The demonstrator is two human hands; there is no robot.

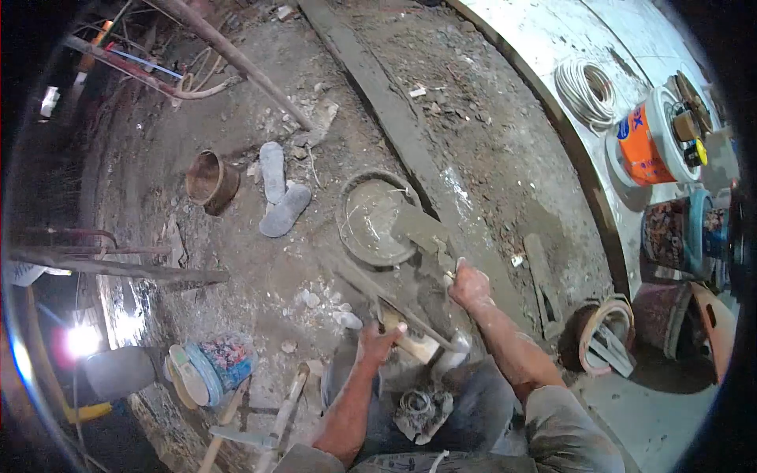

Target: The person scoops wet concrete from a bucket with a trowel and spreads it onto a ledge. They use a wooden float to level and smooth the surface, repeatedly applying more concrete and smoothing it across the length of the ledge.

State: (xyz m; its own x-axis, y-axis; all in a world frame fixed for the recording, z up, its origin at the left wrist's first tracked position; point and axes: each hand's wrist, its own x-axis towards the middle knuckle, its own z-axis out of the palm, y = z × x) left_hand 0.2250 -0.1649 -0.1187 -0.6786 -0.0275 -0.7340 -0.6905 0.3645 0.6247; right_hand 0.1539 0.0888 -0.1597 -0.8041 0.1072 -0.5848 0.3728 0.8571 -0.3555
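Cement-smeared trowel [418, 229] over pan [342, 221]; right hand [471, 285] grip clenched on it; left hand [377, 340] grasping wooden piece [413, 344].

Dim fisheye view, lamp [81, 340] glaring lower left, dark corners

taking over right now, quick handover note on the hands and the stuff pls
The right hand is shut on the trowel, its blade loaded with mortar at the pan's right rim.
The left hand grips a pale wooden piece, low and close in.
The pan is on the dirt floor ahead.
Done: blade loaded.
Left: the load is unplaced; the pan holds wet mortar.
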